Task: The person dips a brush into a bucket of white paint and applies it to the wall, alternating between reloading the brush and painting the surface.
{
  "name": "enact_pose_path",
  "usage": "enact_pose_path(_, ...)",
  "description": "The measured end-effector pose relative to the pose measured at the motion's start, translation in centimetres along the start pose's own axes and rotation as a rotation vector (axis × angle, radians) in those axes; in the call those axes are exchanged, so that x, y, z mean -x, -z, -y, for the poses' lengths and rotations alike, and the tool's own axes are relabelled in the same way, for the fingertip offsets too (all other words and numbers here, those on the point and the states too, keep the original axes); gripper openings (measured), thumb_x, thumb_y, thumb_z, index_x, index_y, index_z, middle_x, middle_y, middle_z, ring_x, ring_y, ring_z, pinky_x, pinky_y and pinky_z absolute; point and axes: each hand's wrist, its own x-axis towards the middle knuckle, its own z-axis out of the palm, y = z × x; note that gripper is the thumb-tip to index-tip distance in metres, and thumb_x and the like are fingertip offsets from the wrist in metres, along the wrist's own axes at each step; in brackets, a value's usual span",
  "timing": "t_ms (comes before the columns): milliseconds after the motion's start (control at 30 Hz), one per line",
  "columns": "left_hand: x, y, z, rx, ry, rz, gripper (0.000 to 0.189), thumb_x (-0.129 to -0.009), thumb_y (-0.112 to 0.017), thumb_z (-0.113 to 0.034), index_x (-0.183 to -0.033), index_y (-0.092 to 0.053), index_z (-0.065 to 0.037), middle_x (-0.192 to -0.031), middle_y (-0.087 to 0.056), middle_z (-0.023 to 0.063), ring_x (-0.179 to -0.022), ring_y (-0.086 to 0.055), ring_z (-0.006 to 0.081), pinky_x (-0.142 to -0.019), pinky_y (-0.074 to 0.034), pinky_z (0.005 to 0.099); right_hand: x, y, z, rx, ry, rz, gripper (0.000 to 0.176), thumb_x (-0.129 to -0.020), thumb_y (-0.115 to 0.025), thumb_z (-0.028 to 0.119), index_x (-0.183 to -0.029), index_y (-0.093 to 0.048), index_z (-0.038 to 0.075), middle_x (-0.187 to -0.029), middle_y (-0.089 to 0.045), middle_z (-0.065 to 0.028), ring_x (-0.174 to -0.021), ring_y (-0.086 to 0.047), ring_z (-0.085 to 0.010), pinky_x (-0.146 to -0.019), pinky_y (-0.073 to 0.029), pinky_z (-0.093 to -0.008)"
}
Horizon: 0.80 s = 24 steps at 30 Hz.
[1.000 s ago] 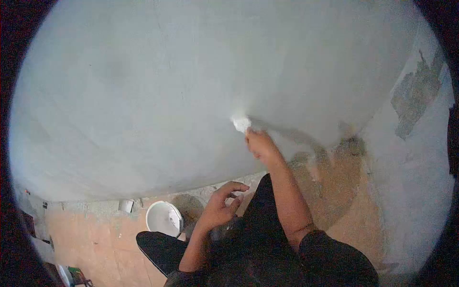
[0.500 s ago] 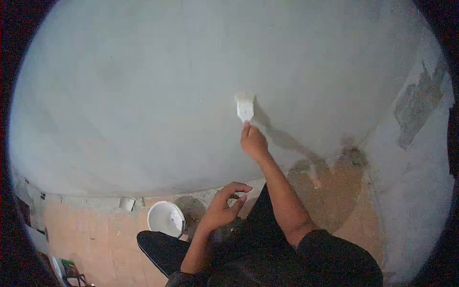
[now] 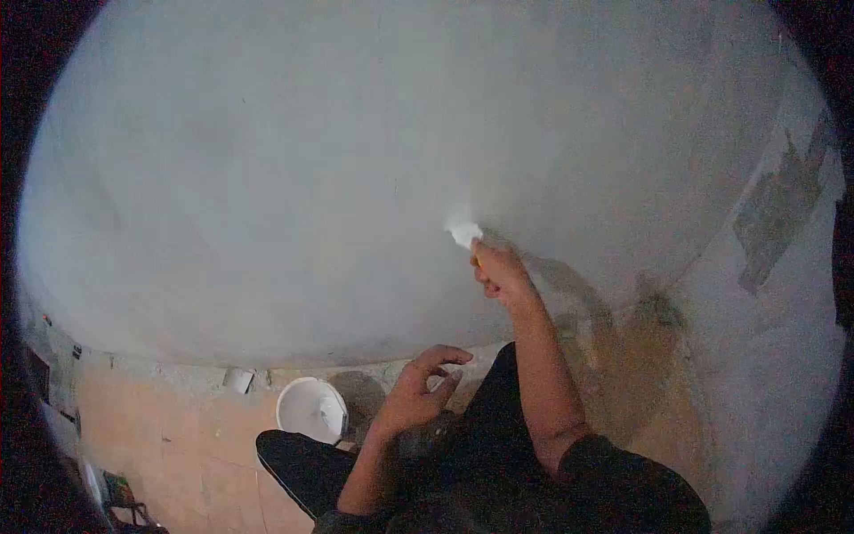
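In the head view, my right hand [image 3: 500, 271] is closed around the handle of a paintbrush [image 3: 465, 234]. The brush's white head points up and left, with its bristles at the pale grey wall [image 3: 294, 196]. A shadow of hand and brush falls on the wall to the right. My left hand [image 3: 421, 389] hangs in front of my body with its fingers curved and apart, holding nothing. To its left on the floor stands a white bucket [image 3: 311, 405] with something white inside.
A small flat light piece [image 3: 237, 381] lies at the foot of the wall, left of the bucket. Orange floor tiles [image 3: 169, 445] run along the wall. On the right, the side wall bears a rough darker patch [image 3: 774, 214]. Dark items [image 3: 129, 507] sit at the lower left.
My right hand has moved the paintbrush down and slightly right along the wall, and the brush now tilts more to the left. My left hand stays almost in place.
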Motion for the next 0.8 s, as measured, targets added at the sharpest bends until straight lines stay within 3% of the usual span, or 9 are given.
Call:
enact_pose_path(100, 0.0, 0.1, 0.3, -0.030, -0.015, -0.007, 0.023, -0.088, -0.054, -0.007, -0.111, -0.058, -0.008, -0.113, -0.058, 0.0066, -0.106, -0.055, 0.0204, -0.087, -0.046, 0.0356, 5.0, -0.5, 8.2, -0.123, 0.262, -0.049, 0.042, -0.093, -0.046, 0.046, -0.073, -0.050, 0.008, -0.046, -0.039, 0.0024, -0.035, -0.031, -0.0063, -0.033, -0.023, -0.0224)
enact_pose_path(233, 0.0, 0.3, 0.6, -0.011, -0.046, -0.007, 0.022, -0.089, -0.054, -0.008, -0.111, -0.058, -0.008, -0.113, -0.058, 0.0066, -0.106, -0.055, 0.0208, -0.088, -0.045, 0.0359, 5.7, -1.3, 11.1, -0.054, 0.553, -0.152, 0.044, -0.095, -0.041, 0.048, -0.075, -0.049, 0.009, -0.046, -0.038, 0.0034, -0.035, -0.032, -0.0062, -0.033, -0.024, -0.0233)
enact_pose_path(333, -0.2, 0.4, 1.1, 0.012, -0.051, -0.021, 0.022, -0.089, -0.054, -0.008, -0.110, -0.058, -0.009, -0.113, -0.058, 0.0062, -0.106, -0.055, 0.0201, -0.087, -0.045, 0.0357, 2.6, -2.0, 8.7, 0.128, 0.366, -0.172, 0.045, -0.096, -0.037, 0.046, -0.072, -0.048, 0.009, -0.047, -0.039, 0.0017, -0.035, -0.034, -0.0079, -0.033, -0.027, -0.0248)
enact_pose_path(400, -0.6, 0.5, 2.2, -0.001, 0.005, 0.025, 0.028, -0.091, -0.051, -0.006, -0.118, -0.051, -0.006, -0.117, -0.056, 0.0069, -0.110, -0.054, 0.0207, -0.092, -0.043, 0.0353, -1.6, -3.2, 2.9, 0.159, 0.451, -0.176, 0.046, -0.097, -0.036, 0.043, -0.070, -0.047, 0.008, -0.048, -0.041, 0.0002, -0.035, -0.037, -0.0099, -0.033, -0.030, -0.0273)
enact_pose_path(433, -0.7, 0.1, 3.8, 0.000, 0.001, 0.022, 0.028, -0.091, -0.051, -0.006, -0.118, -0.051, -0.006, -0.117, -0.056, 0.0069, -0.110, -0.054, 0.0207, -0.092, -0.043, 0.0353, -8.6, -2.7, -4.1, 0.273, 0.582, -0.235, 0.048, -0.098, -0.034, 0.042, -0.068, -0.047, 0.007, -0.048, -0.044, -0.0008, -0.036, -0.042, -0.0118, -0.034, -0.034, -0.0298)
enact_pose_path(467, -1.0, -0.3, 5.9, 0.152, 0.060, 0.018, 0.029, -0.093, -0.048, -0.011, -0.122, -0.048, -0.007, -0.118, -0.056, 0.0080, -0.109, -0.054, 0.0214, -0.093, -0.043, 0.0358, -4.9, -2.9, -4.7, 0.181, 0.358, 0.005, 0.049, -0.098, -0.033, 0.042, -0.069, -0.049, 0.006, -0.052, -0.052, -0.0033, -0.037, -0.047, -0.0144, -0.036, -0.038, -0.0303)
enact_pose_path(533, -1.2, -0.8, 7.6, 0.294, 0.110, 0.007, 0.031, -0.096, -0.045, -0.017, -0.125, -0.045, -0.007, -0.118, -0.056, 0.0091, -0.109, -0.054, 0.0222, -0.093, -0.043, 0.0363, -1.9, -3.9, -7.8, 0.066, 0.106, 0.208, 0.050, -0.098, -0.032, 0.044, -0.072, -0.051, 0.005, -0.058, -0.059, -0.0069, -0.044, -0.054, -0.0164, -0.044, -0.045, -0.0295)
enact_pose_path(667, -1.7, -2.1, 9.6, 0.441, 0.360, -0.106, 0.048, -0.098, -0.031, -0.040, -0.125, -0.042, -0.002, -0.113, -0.054, 0.0129, -0.104, -0.055, 0.0230, -0.085, -0.045, 0.0372, 1.6, -4.7, -13.2, -0.035, 0.041, 0.266, 0.051, -0.098, -0.032, 0.044, -0.082, -0.056, 0.002, -0.078, -0.066, -0.0115, -0.069, -0.061, -0.0152, -0.066, -0.050, -0.0276)
enact_pose_path(800, -2.0, -2.7, 10.3, 0.668, 0.441, -0.143, 0.062, -0.095, -0.027, -0.055, -0.124, -0.041, -0.002, -0.111, -0.054, 0.0137, -0.102, -0.055, 0.0245, -0.086, -0.045, 0.0392, 2.3, -4.8, -14.9, -0.035, 0.096, 0.246, 0.052, -0.099, -0.031, 0.042, -0.091, -0.061, 0.000, -0.087, -0.066, -0.0098, -0.073, -0.060, -0.0135, -0.069, -0.050, -0.0269)
